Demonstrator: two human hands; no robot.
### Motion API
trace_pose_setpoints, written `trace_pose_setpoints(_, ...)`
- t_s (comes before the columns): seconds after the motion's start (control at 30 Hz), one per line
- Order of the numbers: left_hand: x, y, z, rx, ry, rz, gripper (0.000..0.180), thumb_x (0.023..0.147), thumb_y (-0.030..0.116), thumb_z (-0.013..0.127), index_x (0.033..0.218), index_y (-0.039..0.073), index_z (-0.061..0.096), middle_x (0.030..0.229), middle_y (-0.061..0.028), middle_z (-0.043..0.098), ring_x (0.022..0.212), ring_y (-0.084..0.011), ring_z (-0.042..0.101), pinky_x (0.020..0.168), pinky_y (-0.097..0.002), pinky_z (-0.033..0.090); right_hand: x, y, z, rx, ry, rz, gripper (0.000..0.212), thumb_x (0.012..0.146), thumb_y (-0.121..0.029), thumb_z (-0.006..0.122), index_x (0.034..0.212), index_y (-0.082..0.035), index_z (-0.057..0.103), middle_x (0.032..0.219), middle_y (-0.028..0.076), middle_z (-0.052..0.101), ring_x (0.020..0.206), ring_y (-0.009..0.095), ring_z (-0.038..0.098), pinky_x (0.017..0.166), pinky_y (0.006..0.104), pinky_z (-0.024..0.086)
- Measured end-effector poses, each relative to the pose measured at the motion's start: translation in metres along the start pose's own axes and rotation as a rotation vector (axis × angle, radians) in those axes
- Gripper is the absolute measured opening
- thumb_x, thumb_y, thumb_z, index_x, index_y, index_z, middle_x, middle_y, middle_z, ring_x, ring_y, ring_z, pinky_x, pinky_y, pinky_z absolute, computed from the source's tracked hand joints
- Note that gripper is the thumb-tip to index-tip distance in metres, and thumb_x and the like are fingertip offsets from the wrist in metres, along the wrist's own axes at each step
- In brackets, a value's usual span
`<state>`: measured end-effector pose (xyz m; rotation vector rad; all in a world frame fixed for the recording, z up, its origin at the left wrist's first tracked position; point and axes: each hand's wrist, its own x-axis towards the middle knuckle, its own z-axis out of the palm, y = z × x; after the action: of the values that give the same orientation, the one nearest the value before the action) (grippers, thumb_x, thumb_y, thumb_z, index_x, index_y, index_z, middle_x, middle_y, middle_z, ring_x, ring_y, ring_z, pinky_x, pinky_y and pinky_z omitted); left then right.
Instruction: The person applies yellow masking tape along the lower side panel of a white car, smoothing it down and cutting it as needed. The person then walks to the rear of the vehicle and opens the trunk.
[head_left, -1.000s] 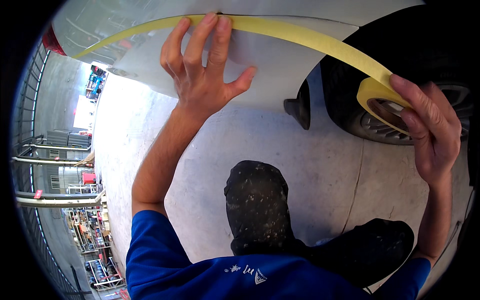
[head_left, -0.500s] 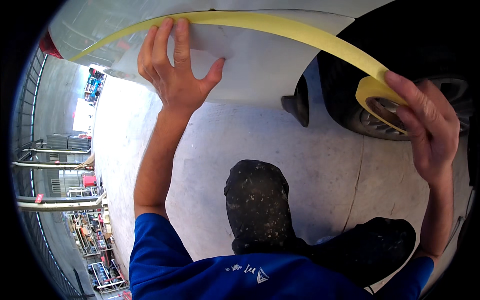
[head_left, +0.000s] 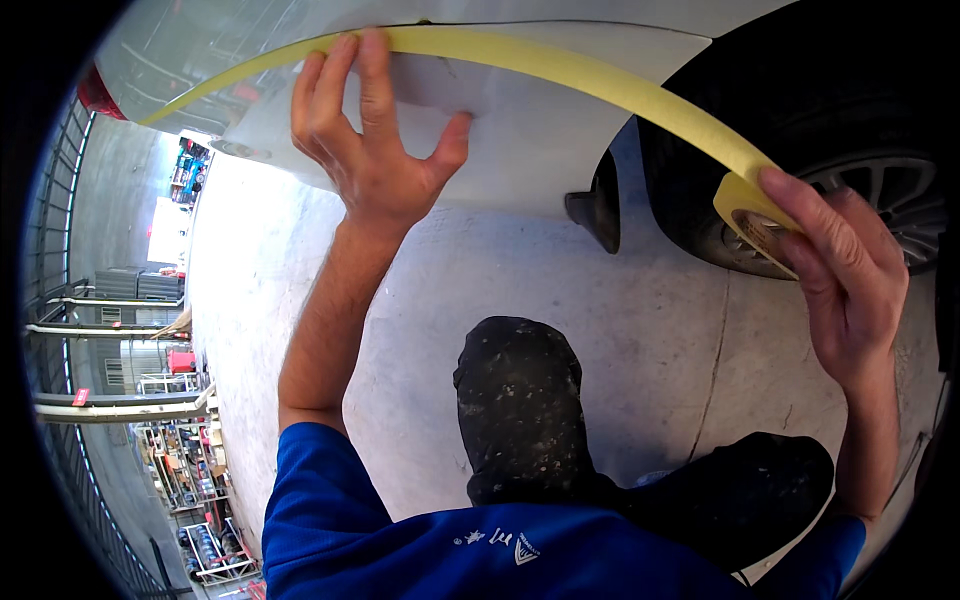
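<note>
A long strip of yellow masking tape [head_left: 560, 62] runs along the pale car body panel [head_left: 520, 130], from near the red tail light [head_left: 98, 95] toward the wheel. Fingertips of my left hand [head_left: 380, 165] press on the strip, with the fingers stretched and the thumb spread out on the panel. To the right, my right hand [head_left: 850, 270] grips the roll of masking tape [head_left: 738, 205], its thumb or finger lying on the strip where it leaves the roll. Between my two hands the strip spans past the panel's edge, off the surface near the wheel. My right fingers partly hide the roll.
The car wheel [head_left: 890, 210] stands behind my right hand. A dark mud flap [head_left: 597, 215] hangs below the panel. My knee [head_left: 520, 400] rises from the concrete floor [head_left: 420, 330]. Shelves with supplies [head_left: 185, 465] stand far left.
My left hand has slid a little to the right along the tape. My right hand and the roll have lowered slightly and shifted a bit to the left.
</note>
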<state>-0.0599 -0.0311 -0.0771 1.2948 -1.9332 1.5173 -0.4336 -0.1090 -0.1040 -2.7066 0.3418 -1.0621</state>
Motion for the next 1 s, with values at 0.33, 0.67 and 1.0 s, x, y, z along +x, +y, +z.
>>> trace_pose_setpoints(0.33,0.015,0.019,-0.004,-0.020,0.010,0.130,0.074,0.074,0.038,0.073,0.136,0.006,0.048,0.132,-0.0115,0.042,0.124,-0.0303,0.038,0.101,-0.0427,0.032,0.005,0.012,0.005,-0.002,0.035,-0.015,0.039,0.091,-0.006,0.056,0.131,-0.004,0.057,0.097,0.010,0.067,0.063,0.014,0.051,0.058,0.0275,0.044)
trace_pose_setpoints(0.67,0.020,-0.020,-0.017,-0.063,-0.002,0.117,0.053,0.079,0.026,0.069,0.126,0.006,0.056,0.124,-0.0106,0.049,0.119,-0.0277,0.045,0.097,-0.0377,0.039,0.008,0.011,0.005,-0.014,0.064,-0.017,0.042,0.088,-0.004,0.060,0.129,-0.004,0.058,0.082,0.008,0.062,0.062,0.013,0.050,0.056,0.0284,0.043)
trace_pose_setpoints(1.0,0.013,-0.002,-0.003,-0.049,0.025,0.173,0.062,0.077,0.033,0.070,0.132,0.007,0.055,0.129,-0.0088,0.045,0.124,-0.0280,0.039,0.100,-0.0404,0.036,0.013,0.011,-0.009,-0.019,0.061,-0.083,0.046,0.086,0.004,0.058,0.131,-0.004,0.057,0.086,0.008,0.063,0.063,0.013,0.050,0.054,0.0262,0.044)
